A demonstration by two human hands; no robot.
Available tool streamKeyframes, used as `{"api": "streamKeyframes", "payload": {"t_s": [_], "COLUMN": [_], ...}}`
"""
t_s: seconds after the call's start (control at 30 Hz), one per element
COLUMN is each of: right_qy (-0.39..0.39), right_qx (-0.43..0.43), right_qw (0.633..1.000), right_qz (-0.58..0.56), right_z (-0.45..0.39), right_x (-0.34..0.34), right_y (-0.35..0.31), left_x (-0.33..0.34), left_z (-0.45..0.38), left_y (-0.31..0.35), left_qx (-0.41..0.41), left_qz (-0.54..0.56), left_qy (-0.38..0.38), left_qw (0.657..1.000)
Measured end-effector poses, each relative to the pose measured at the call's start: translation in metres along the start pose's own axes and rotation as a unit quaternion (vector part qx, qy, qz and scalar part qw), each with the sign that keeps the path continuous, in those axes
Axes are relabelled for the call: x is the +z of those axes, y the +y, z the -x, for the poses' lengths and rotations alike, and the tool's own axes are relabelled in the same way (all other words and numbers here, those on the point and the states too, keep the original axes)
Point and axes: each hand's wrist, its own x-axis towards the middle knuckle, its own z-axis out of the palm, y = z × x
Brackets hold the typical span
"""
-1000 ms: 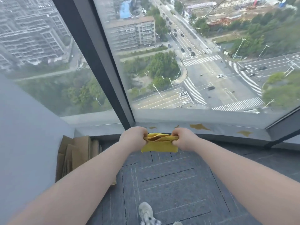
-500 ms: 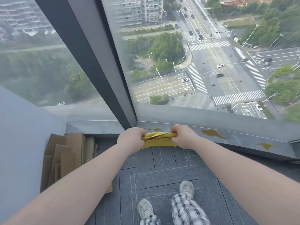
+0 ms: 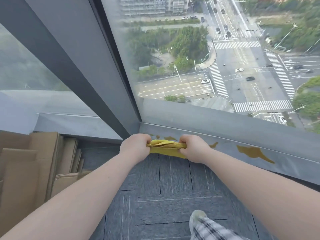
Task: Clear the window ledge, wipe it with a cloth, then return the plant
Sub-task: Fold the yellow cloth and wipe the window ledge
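at the ledge edge: folded yellow cloth (image 3: pixel 167 147) is held taut, just before the grey metal window ledge (image 3: pixel 242 153)
left hand (image 3: pixel 134 147): clenched on cloth end
right hand (image 3: pixel 194 148): clenched on other end
ledge: marked with yellow stains (image 3: pixel 252 152)

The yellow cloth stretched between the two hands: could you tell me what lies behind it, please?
Behind the yellow cloth runs the grey window ledge, with yellow-brown patches showing beside it. The strip of ledge directly behind the cloth and both hands is hidden.
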Motion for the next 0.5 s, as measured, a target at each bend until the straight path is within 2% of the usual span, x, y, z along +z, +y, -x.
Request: {"api": "streamKeyframes", "payload": {"t_s": [0.1,0.2,0.3,0.4,0.47,0.5], "right_qy": [0.012,0.038,0.097,0.165,0.177,0.161], "right_qx": [-0.010,-0.022,-0.042,-0.098,-0.136,-0.149], "right_qw": [1.000,0.999,0.994,0.981,0.973,0.971], "right_qz": [0.002,0.012,0.006,0.025,0.063,0.096], "right_z": [-0.051,-0.099,-0.140,-0.173,-0.190,-0.197], "right_x": [0.039,0.063,0.071,0.077,0.090,0.099], "right_y": [0.026,0.039,0.040,0.043,0.052,0.059], "left_x": [0.050,0.079,0.088,0.098,0.113,0.124], "left_z": [-0.043,-0.089,-0.126,-0.150,-0.159,-0.163], "left_y": [-0.019,-0.038,-0.053,-0.065,-0.070,-0.072], "left_qx": [0.000,0.002,-0.002,0.032,0.045,0.042], "left_qz": [-0.012,-0.007,0.026,0.033,0.000,-0.036], "left_qy": [-0.003,0.032,0.096,0.186,0.191,0.166], "left_qw": [1.000,0.999,0.995,0.982,0.981,0.985]}}
